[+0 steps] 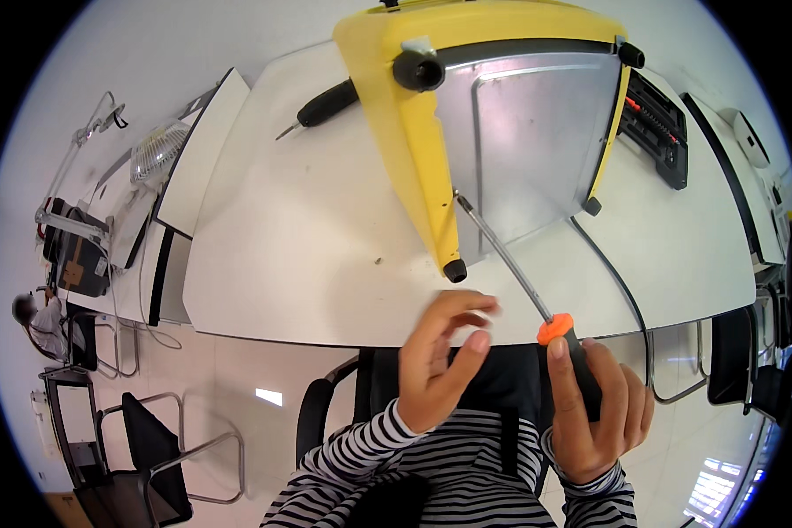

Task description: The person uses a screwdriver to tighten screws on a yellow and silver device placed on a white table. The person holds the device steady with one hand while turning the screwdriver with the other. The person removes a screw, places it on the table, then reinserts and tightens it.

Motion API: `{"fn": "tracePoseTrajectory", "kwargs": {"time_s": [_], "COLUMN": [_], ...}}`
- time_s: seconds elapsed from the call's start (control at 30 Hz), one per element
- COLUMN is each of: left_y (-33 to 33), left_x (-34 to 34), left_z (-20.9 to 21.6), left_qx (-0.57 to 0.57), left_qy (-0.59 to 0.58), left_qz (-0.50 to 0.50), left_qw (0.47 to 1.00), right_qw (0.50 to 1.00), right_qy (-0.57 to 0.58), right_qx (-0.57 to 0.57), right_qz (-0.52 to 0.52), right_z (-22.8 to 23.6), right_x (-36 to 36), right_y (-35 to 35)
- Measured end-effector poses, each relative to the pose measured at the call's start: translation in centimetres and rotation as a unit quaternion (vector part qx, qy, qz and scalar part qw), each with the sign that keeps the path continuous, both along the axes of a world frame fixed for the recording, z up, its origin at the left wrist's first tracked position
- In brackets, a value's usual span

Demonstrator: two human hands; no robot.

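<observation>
My right hand (603, 409) grips a screwdriver (581, 361) with a black and orange handle. Its long metal shaft slants up to the left, and the tip meets the yellow edge of an appliance or cabinet. That yellow-bodied appliance (405, 167) rests tipped on the table, its grey metal panel (537, 141) facing me and black feet at the corners. In front of its lower foot, my left hand (444, 356) is raised with bent fingers apart, holding nothing. Whether a screw sits at the driver's tip is too small to tell.
Left of the appliance, a black-handled screwdriver (326, 104) lies on the white table (273, 229). A dark tool case (660, 132) with red parts stands to the right. A black cable (612, 268) hangs over the front edge. Chairs (154, 449) stand around, and another person (48, 326) sits far left.
</observation>
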State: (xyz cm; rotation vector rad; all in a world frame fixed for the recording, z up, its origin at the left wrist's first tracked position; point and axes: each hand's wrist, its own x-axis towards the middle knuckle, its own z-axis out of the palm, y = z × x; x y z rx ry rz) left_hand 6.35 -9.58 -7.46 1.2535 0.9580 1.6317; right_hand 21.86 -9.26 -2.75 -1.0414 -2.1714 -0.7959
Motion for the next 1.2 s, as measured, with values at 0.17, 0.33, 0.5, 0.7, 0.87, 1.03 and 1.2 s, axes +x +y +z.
{"fn": "tracePoseTrajectory", "kwargs": {"time_s": [0.17, 0.33, 0.5, 0.7, 0.87, 1.03, 1.2], "left_y": [1.0, 2.0, 1.8, 1.1, 1.0, 1.2, 1.1], "left_x": [1.1, 0.8, 0.6, 0.6, 0.9, 0.8, 1.1], "left_z": [1.3, 2.1, 2.7, 2.3, 1.3, 1.2, 1.3], "left_qx": [-0.101, -0.126, -0.132, -0.111, -0.078, -0.082, -0.101], "left_qy": [-0.140, -0.139, -0.144, -0.161, -0.197, -0.187, -0.176], "left_qz": [-0.194, -0.209, -0.217, -0.245, -0.295, -0.269, -0.230], "left_qw": [0.966, 0.960, 0.956, 0.949, 0.932, 0.941, 0.952], "right_qw": [0.999, 0.989, 0.860, 0.774, 0.820, 0.815, 0.829], "right_qy": [-0.002, 0.074, 0.384, 0.480, 0.439, 0.443, 0.419], "right_qx": [-0.031, -0.118, -0.255, -0.387, -0.345, -0.351, -0.354], "right_qz": [-0.013, 0.046, 0.219, 0.142, 0.129, 0.126, 0.109], "right_z": [0.4, 0.4, -1.6, -2.9, -3.1, -3.1, -3.1], "right_x": [-0.2, 0.1, 1.3, 2.0, 2.2, 1.8, 1.8], "right_y": [-0.5, -0.3, -0.1, -2.3, -2.9, -2.8, -2.8]}}
